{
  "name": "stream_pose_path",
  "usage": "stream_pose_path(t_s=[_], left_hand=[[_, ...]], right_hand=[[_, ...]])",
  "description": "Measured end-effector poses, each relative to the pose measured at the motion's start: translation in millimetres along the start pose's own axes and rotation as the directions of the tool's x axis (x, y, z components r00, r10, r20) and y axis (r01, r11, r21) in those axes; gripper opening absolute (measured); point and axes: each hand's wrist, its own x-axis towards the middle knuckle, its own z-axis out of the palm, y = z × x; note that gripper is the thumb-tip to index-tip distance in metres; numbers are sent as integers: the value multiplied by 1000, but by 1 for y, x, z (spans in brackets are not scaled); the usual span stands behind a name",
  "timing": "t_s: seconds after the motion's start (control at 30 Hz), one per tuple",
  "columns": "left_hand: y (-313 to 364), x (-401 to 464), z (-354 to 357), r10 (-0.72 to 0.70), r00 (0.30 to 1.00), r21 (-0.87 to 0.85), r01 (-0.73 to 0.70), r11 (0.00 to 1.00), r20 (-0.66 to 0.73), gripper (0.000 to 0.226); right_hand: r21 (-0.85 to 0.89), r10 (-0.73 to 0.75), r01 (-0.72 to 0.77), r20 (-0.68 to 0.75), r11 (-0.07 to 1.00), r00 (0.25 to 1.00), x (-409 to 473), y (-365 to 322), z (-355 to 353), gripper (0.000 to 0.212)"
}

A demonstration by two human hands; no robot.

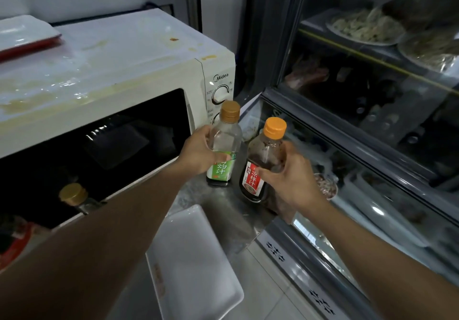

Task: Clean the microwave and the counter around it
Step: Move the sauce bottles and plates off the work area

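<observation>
Left hand (198, 154) grips the clear bottle (223, 143), right hand (289, 178) the dark bottle (263, 163) — both likely smooth, slippery plastic, best held mid-body.

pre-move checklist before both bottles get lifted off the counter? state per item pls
1. Left hand grip on the green-label bottle: fingers wrapped round its body, ok.
2. Right hand grip on the red-label bottle: thumb and fingers round it, ok.
3. Caps: both orange caps are on; how tight, cannot tell.
4. Bottles apart from each other: a gap shows, ok.
5. Lift path for the green-label bottle: it stands close in front of the microwave dials, not ok.
6. A place to set them down: the white tray takes up the near counter, cannot tell.
</observation>
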Motion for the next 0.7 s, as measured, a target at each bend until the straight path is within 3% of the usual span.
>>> stream_pose_path(t_s=[0.53, 0.7], left_hand=[[29, -85, -46, -85, 967, -26, 81, 996, -241, 59], [54, -127, -72, -66, 937, 91, 104, 990, -344, 56]], right_hand=[[53, -136, 131, 92, 990, 986, -7, -32, -9, 43], [146, -207, 187, 140, 971, 968, -14, -60, -18, 52]])
